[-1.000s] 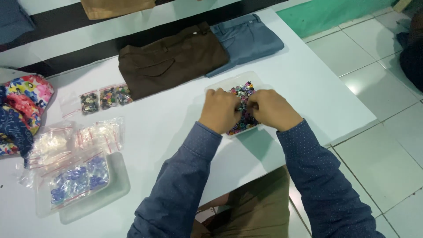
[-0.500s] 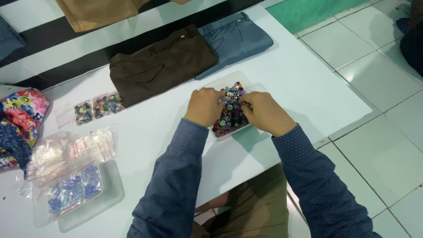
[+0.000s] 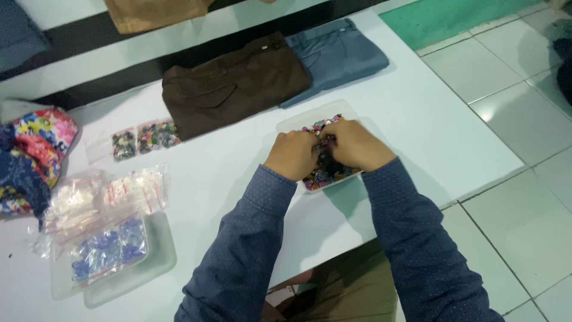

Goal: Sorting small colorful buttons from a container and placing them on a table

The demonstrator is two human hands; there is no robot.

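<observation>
A shallow clear plastic tray [image 3: 293, 122] full of small multicoloured buttons [image 3: 325, 174] lies on the white table [image 3: 417, 119] in front of me. Both my hands rest in it, knuckles up and pressed together at the thumbs. My left hand [image 3: 293, 155] and my right hand [image 3: 357, 145] curl their fingers down into the button pile. The fingertips are hidden among the buttons. Blue dotted sleeves cover both my forearms.
Folded brown trousers [image 3: 238, 89] and grey-blue trousers [image 3: 336, 56] lie behind the tray. Small bags of dark buttons [image 3: 143, 138], a heap of clear bags [image 3: 107, 197] and a second tray [image 3: 161, 262] with blue pieces sit left. Floral cloth [image 3: 36, 149] lies far left. The tiled floor [image 3: 518, 209] begins right of the table edge.
My two hands have closed in on each other over the middle of the button tray, and their fingers have dug deeper into the pile. The view has shifted slightly.
</observation>
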